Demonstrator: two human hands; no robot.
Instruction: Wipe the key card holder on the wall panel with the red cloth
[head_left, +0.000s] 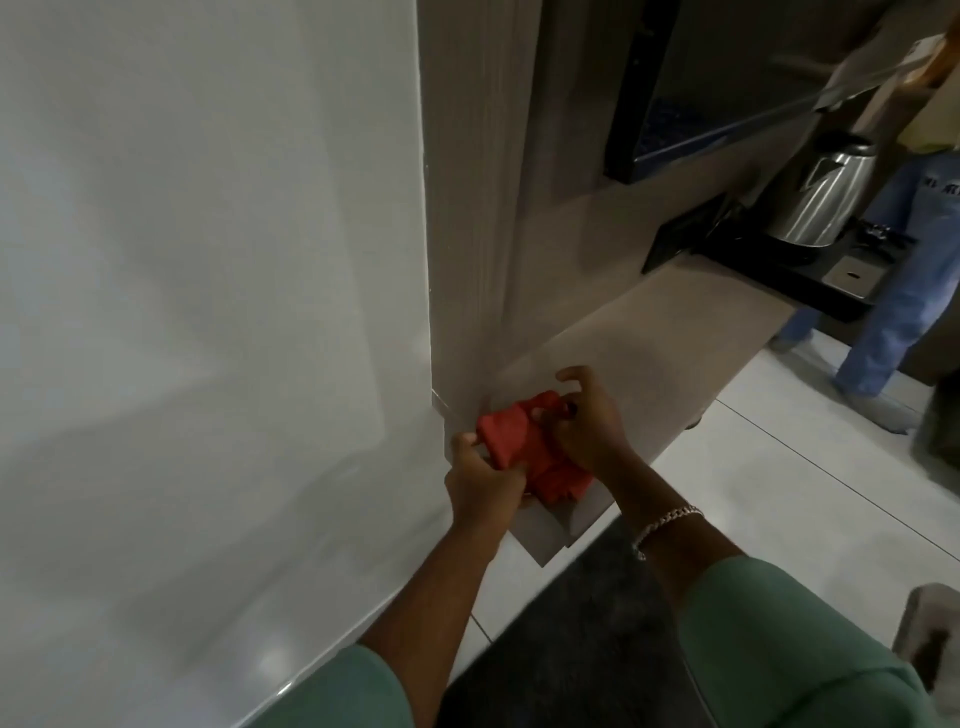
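Green sleeves (779, 639) lead to both hands: left hand (480, 480) and right hand (589, 423) grip the crumpled red cloth (511, 436) — better fold it flat first; holder not visible.

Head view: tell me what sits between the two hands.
The bunched red cloth lies between the left hand and right hand, both gripping it, as the head view shows.

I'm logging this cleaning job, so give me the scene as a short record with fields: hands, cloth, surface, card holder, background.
left hand: grips the near end of the cloth
right hand: grips the far end of the cloth
cloth: red, bunched, held over the counter
counter: grey-brown top beside a white wall
card holder: not visible
background: steel kettle on a black tray, another person's legs beyond
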